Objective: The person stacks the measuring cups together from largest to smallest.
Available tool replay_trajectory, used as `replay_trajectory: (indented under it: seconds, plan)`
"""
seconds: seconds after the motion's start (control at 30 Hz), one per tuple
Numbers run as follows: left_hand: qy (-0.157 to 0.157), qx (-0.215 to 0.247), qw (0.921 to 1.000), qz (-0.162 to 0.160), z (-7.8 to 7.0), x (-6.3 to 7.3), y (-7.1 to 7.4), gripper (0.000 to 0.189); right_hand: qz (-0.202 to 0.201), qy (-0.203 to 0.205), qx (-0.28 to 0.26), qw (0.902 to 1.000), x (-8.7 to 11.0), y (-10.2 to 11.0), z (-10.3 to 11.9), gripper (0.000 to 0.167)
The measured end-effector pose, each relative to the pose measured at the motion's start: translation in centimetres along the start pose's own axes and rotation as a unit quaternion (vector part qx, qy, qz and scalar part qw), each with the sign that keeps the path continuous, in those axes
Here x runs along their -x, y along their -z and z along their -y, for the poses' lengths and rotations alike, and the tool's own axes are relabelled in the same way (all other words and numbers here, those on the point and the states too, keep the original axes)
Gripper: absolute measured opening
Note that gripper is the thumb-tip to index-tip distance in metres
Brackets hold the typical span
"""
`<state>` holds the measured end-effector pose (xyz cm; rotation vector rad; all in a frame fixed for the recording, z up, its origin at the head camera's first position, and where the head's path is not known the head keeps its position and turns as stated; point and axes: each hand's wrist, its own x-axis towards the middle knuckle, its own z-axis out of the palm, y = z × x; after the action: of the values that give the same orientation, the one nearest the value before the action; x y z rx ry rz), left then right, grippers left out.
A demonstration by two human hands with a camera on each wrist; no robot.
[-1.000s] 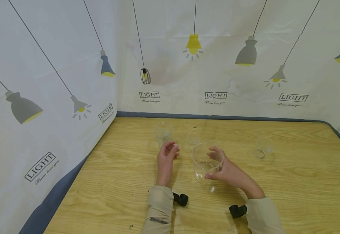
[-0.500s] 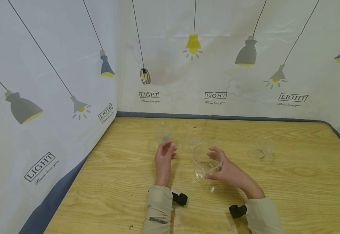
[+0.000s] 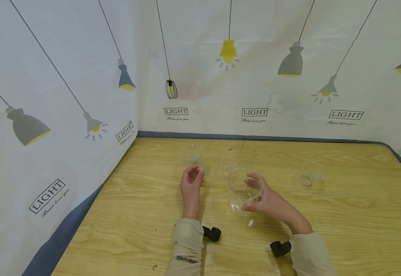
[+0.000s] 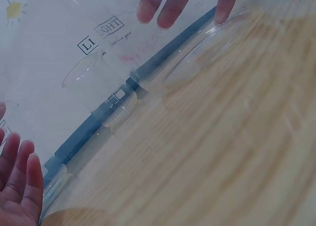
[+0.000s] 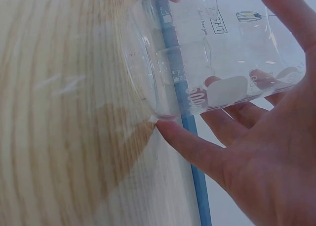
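Observation:
My right hand [image 3: 273, 205] grips a large clear glass beaker [image 3: 233, 197] from its right side. Thumb and fingers are curled round the wall, and the beaker stands upright with its mouth up. White printed markings, including a 500, show on the glass in the right wrist view. My left hand [image 3: 191, 189] hovers to the left of the beaker, apart from it, with loosely bent fingers and nothing between them. Just beyond the left hand stands another clear beaker [image 3: 192, 153], its lower part overlapped by the fingers.
A small clear beaker [image 3: 227, 164] stands behind the large one. Farther right is another clear beaker [image 3: 312, 170]. The wooden table [image 3: 342, 214] meets a white lamp-print sheet [image 3: 204, 76] at its back and left edges.
My left hand has drifted left and slightly away from me, opening more distance from the large beaker. The right hand and the large beaker have kept their place.

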<state>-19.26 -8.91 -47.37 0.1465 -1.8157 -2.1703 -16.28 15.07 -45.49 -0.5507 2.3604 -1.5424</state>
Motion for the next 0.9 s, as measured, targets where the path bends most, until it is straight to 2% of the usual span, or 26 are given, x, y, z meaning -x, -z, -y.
replay_trajectory:
  seconds: [0.3,0.47,0.6,0.77,0.9]
  plan:
    - [-0.009,-0.028,0.9992,-0.027,0.0,-0.1,0.0,0.03,0.0,-0.006,-0.006,1.0,0.1,-0.1,0.1,0.092]
    - [-0.002,-0.042,0.998,-0.048,-0.2,0.0,0.1,0.031,-0.001,-0.007,-0.004,1.0,0.1,0.0,0.1,0.092]
    - [0.003,-0.036,0.9975,-0.061,-0.3,0.0,0.1,0.033,0.0,-0.007,-0.007,1.0,0.1,0.0,0.1,0.092]
    - [0.005,-0.018,0.9977,-0.065,0.7,-0.4,0.4,0.044,0.001,-0.007,-0.005,1.0,0.1,0.0,0.1,0.092]
    - [0.008,-0.031,0.9968,-0.074,1.7,-0.7,0.5,0.048,-0.002,-0.008,-0.002,1.0,0.1,0.0,0.2,0.092]
